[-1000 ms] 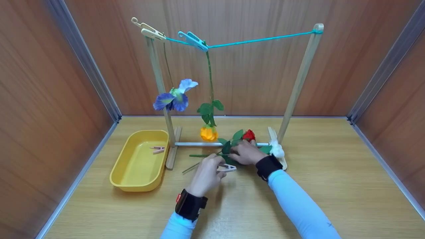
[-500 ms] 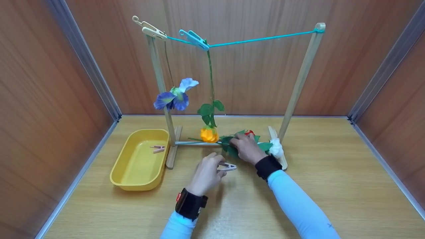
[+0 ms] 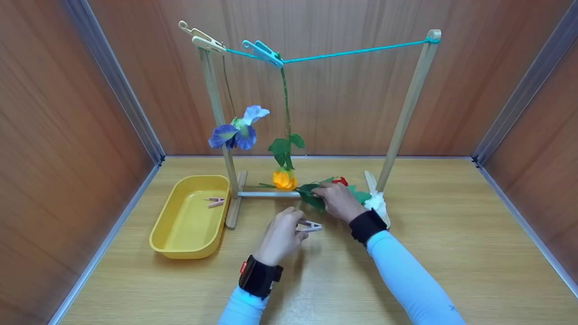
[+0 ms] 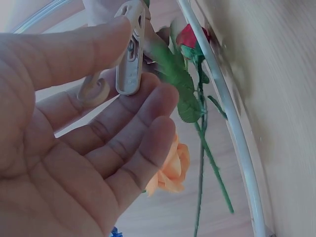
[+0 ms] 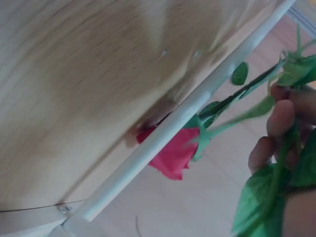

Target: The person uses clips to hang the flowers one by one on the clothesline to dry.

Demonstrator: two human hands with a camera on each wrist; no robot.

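Note:
My left hand (image 3: 281, 237) pinches a pale clothespin (image 3: 310, 226) between thumb and fingers; the left wrist view shows this clothespin (image 4: 130, 54) close up, its hooked end by the palm. My right hand (image 3: 339, 201) grips a green leafy flower stem (image 5: 279, 182) at the rack's low bar. Right by that hand lies a red rose (image 3: 340, 181), its bloom partly behind the bar (image 5: 168, 136) in the right wrist view. A white flower (image 3: 375, 204) lies at the rack's right foot, near the right wrist. Which bloom the gripped stem belongs to is hard to tell.
Above, a blue cord (image 3: 356, 52) spans two wooden posts. A cream clothespin (image 3: 208, 44) holds a hanging blue-purple flower (image 3: 239, 129); a blue clothespin (image 3: 264, 53) holds a hanging yellow rose (image 3: 284, 179). At left stands a yellow tub (image 3: 189, 225) with a pink clothespin (image 3: 216, 202) inside.
The right hand has moved slightly away from me, and the loose stems have shifted back behind the low bar. The left hand with its clothespin has stayed almost still.

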